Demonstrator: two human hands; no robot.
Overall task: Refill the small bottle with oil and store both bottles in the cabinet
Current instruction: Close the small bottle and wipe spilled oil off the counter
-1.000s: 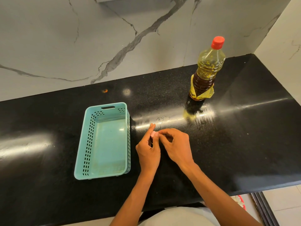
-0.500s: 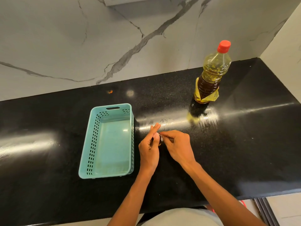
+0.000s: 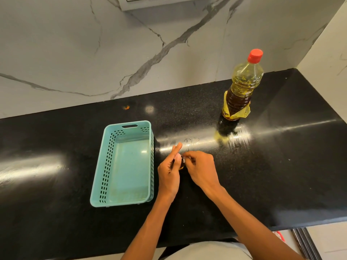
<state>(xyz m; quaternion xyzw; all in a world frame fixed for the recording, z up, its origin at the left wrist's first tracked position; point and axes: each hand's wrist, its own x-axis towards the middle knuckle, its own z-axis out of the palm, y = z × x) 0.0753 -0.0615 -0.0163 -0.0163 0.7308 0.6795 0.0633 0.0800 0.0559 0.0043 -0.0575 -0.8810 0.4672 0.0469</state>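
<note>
- The small bottle (image 3: 181, 162) is being held low over the black counter (image 3: 281, 175), just to the right of the teal basket (image 3: 124, 166); almost all of it is being hidden by the hands, so only a sliver of amber shows.
- The bottle body is being gripped by the left hand (image 3: 169, 173), its fingers curled round it and the index finger stretched out straight.
- Something pale at the bottle's top is being pinched by the fingertips of the right hand (image 3: 201, 167); it is being taken for the cap, and whether it is on or already off cannot be told.
- The step in hand is being judged as the opening of the small bottle, before any pouring.
- To be done well, the body is best being kept upright and still by the left hand while the cap alone is being turned by the right, so that nothing is being tipped onto the counter.
- The large oil bottle (image 3: 239, 94) is being left standing upright, well apart at the back right, its red cap (image 3: 255, 55) on; the refill appears not yet begun.
- The basket is lying empty.
</note>
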